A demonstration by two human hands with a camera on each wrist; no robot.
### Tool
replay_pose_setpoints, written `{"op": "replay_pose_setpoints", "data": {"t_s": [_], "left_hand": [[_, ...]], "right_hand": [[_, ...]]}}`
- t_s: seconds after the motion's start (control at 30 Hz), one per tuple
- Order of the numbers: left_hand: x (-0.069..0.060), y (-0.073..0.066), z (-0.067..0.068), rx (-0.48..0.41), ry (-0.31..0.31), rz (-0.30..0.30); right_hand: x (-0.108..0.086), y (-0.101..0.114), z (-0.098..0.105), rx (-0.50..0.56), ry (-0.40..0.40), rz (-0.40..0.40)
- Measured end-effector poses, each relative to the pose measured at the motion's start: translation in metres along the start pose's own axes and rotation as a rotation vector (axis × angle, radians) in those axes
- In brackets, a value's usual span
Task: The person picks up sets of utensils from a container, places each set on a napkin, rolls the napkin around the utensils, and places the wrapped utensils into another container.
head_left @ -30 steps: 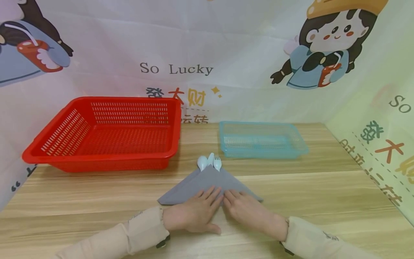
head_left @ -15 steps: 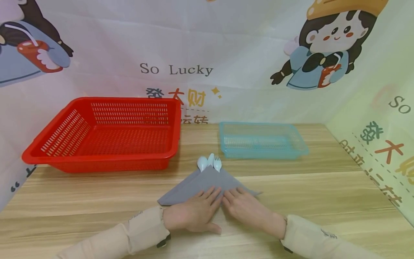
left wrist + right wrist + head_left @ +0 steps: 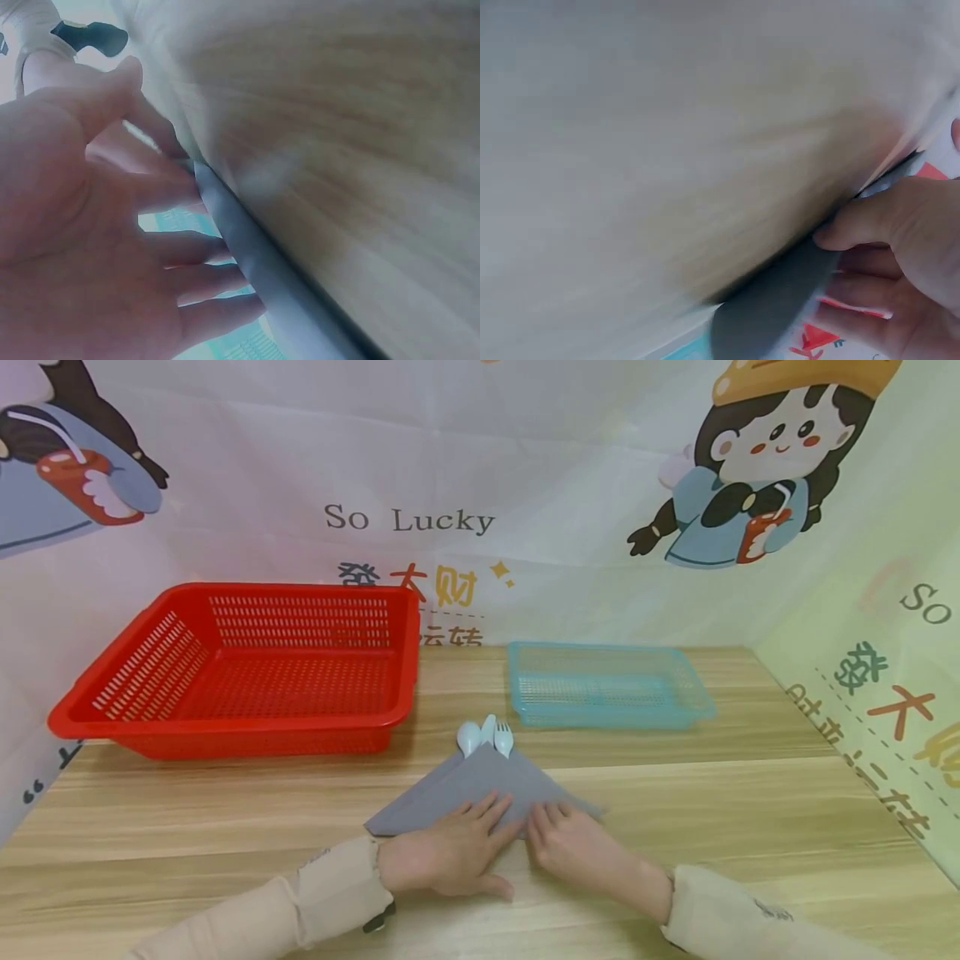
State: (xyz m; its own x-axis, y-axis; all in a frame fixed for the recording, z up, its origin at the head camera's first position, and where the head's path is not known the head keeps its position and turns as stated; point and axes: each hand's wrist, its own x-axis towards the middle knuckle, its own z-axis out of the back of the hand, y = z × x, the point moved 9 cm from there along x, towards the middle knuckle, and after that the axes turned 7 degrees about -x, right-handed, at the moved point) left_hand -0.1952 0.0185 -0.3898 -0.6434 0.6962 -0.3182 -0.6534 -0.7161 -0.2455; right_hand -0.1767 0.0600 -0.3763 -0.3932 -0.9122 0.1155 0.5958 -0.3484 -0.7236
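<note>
A grey napkin lies folded into a triangle on the table, its point facing away from me. Out of the point stick the heads of a white plastic spoon and fork, with a knife between them. The cutlery's lower parts are covered. My left hand presses the napkin's near middle with straight fingers. Beside it, my right hand pinches the near edge. In the right wrist view the thumb is at the napkin's edge, and that side curls up.
A large red plastic basket stands at the back left. At the back right is a smaller light-blue basket. A printed cloth hangs behind the wood-grain table and along its sides.
My right hand has shifted slightly right along the near edge, its fingers more bent. The napkin's right corner has risen and drawn inward. My left hand keeps its place.
</note>
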Motion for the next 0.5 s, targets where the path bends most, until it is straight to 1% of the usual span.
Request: {"op": "replay_pose_setpoints", "data": {"t_s": [0.1, 0.2, 0.33, 0.5], "left_hand": [[-0.0002, 0.0001, 0.0012, -0.002, 0.0, 0.001], [-0.0003, 0.0, 0.0018, -0.005, 0.004, 0.003], [0.0, -0.0003, 0.0015, -0.01, 0.011, 0.007], [0.0007, -0.0003, 0.0012, -0.011, 0.008, 0.009]], "right_hand": [[-0.006, 0.0021, -0.0007, 0.011, 0.014, -0.008], [-0.0101, 0.0032, -0.0019, 0.068, 0.069, -0.025], [-0.0119, 0.0047, -0.0013, 0.157, 0.16, -0.07], [-0.0109, 0.0065, 0.0007, 0.221, 0.244, -0.125]]}}
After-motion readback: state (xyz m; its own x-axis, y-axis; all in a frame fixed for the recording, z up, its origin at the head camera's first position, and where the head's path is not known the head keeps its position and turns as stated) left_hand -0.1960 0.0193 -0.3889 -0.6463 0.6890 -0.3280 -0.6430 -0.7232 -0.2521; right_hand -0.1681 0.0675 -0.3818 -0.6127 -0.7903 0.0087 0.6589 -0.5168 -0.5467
